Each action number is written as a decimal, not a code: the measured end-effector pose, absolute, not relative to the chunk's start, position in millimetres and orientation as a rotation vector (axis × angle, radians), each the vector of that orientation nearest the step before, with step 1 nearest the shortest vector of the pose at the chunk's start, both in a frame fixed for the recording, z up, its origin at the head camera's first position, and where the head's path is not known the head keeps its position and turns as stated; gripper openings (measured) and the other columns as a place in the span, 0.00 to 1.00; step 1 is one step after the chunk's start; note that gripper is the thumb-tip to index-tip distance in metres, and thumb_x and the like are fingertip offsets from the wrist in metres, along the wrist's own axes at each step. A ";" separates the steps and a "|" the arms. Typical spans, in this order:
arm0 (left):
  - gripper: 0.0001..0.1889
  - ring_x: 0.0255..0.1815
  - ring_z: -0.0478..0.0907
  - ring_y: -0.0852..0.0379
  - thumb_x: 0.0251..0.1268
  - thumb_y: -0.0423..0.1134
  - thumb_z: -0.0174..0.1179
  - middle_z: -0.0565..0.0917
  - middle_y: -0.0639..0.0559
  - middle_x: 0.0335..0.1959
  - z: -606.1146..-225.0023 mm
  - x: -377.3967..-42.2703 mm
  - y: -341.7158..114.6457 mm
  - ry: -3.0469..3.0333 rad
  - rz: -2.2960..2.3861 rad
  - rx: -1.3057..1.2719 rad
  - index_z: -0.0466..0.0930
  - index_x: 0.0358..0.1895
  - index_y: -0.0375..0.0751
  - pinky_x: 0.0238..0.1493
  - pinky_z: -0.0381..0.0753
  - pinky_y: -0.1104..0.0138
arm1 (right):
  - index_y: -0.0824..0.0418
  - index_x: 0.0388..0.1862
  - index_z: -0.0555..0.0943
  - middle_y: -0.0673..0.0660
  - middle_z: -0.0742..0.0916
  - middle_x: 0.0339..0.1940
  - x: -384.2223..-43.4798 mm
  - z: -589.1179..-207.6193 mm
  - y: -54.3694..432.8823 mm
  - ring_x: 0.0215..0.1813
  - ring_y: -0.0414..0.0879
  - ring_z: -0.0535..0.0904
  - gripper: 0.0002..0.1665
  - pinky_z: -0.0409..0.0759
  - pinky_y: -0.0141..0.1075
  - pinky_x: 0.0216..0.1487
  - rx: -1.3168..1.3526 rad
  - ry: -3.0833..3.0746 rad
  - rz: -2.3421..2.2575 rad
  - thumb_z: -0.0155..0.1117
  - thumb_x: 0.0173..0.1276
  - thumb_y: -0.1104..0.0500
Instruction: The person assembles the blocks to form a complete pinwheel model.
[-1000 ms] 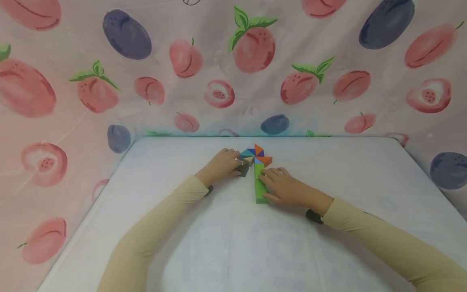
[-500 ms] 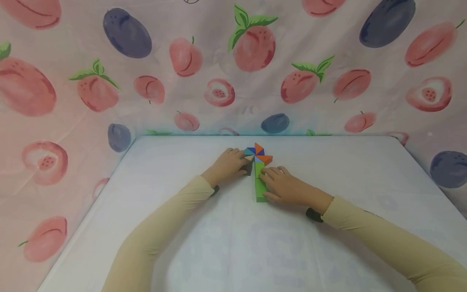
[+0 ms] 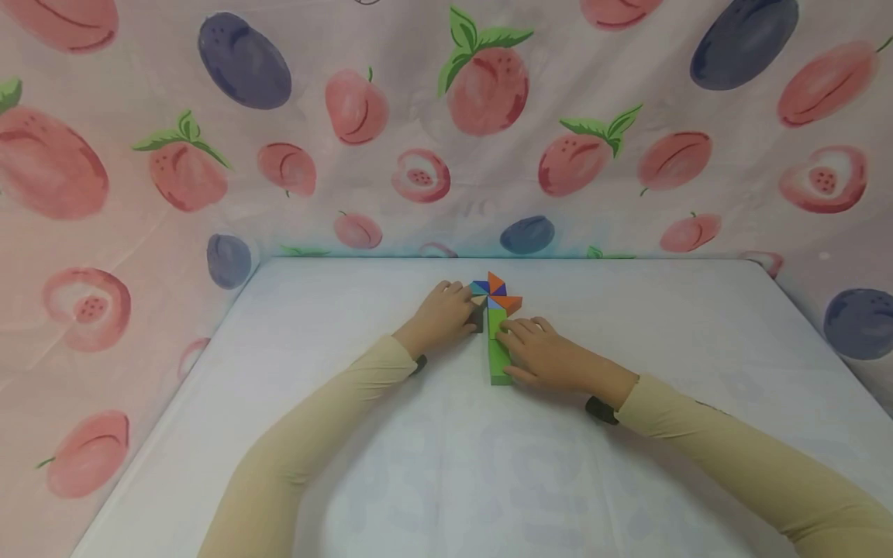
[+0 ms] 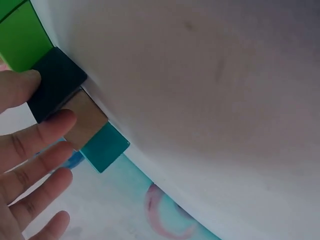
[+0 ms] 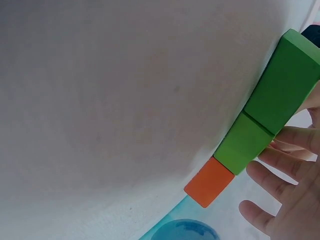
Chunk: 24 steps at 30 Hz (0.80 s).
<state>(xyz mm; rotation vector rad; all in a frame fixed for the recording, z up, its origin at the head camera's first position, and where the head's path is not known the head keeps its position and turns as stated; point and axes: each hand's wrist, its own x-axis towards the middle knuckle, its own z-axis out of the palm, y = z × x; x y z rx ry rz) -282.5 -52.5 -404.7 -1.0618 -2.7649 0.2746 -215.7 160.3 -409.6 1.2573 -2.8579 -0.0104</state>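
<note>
In the head view, small coloured triangular blocks meet point to point in a pinwheel, among them an orange block [image 3: 512, 304]. Below it runs a column of a light green block [image 5: 244, 142] and a longer green block [image 5: 284, 82]. My left hand [image 3: 441, 316] pinches a dark block [image 4: 57, 80] between thumb and forefinger, beside the column's top. A tan block [image 4: 87, 120] and a teal block [image 4: 105, 147] follow it along the pinwheel's left. My right hand [image 3: 547, 356] rests against the column's right side, fingers fairly straight and spread, fingertips at the green blocks.
The white tabletop [image 3: 446, 465] spreads around the blocks. Behind and to the left hangs a fruit-printed cloth [image 3: 488, 178], meeting the table's far edge just past the pinwheel. A dark strap piece [image 3: 601, 411] shows under the right wrist.
My left hand has slid right with the dark block, closing the gap to the green column and covering more of the pinwheel's left side. My right hand has stayed in place.
</note>
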 end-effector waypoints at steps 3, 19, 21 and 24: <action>0.21 0.48 0.74 0.53 0.60 0.55 0.60 0.80 0.51 0.45 -404.2 -281.9 -50.9 -2.773 0.283 -1.035 0.82 0.49 0.45 0.57 0.70 0.60 | 0.65 0.66 0.65 0.64 0.70 0.67 -215.7 -409.6 160.4 0.69 0.58 0.65 0.34 0.63 0.56 0.66 1.258 -2.860 -0.013 0.48 0.71 0.43; 0.22 0.45 0.74 0.53 0.63 0.59 0.54 0.80 0.50 0.42 -403.8 -288.6 -46.4 -2.729 0.327 -0.983 0.82 0.45 0.45 0.53 0.72 0.60 | 0.65 0.66 0.65 0.64 0.71 0.66 -215.9 -409.7 162.4 0.68 0.58 0.66 0.34 0.64 0.56 0.65 1.273 -2.831 -0.024 0.48 0.71 0.43; 0.19 0.44 0.75 0.53 0.66 0.55 0.53 0.79 0.50 0.40 -402.4 -290.6 -49.7 -2.707 0.318 -0.979 0.81 0.45 0.44 0.52 0.73 0.60 | 0.64 0.66 0.65 0.64 0.71 0.66 -216.2 -410.1 162.2 0.68 0.58 0.66 0.34 0.64 0.56 0.65 1.274 -2.826 -0.021 0.48 0.71 0.43; 0.12 0.43 0.75 0.52 0.68 0.45 0.53 0.79 0.49 0.41 -400.7 -295.0 -56.4 -2.677 0.294 -0.967 0.78 0.46 0.44 0.51 0.75 0.60 | 0.65 0.66 0.66 0.64 0.72 0.65 -216.3 -410.2 162.0 0.67 0.57 0.66 0.34 0.65 0.55 0.65 1.280 -2.813 -0.018 0.49 0.71 0.43</action>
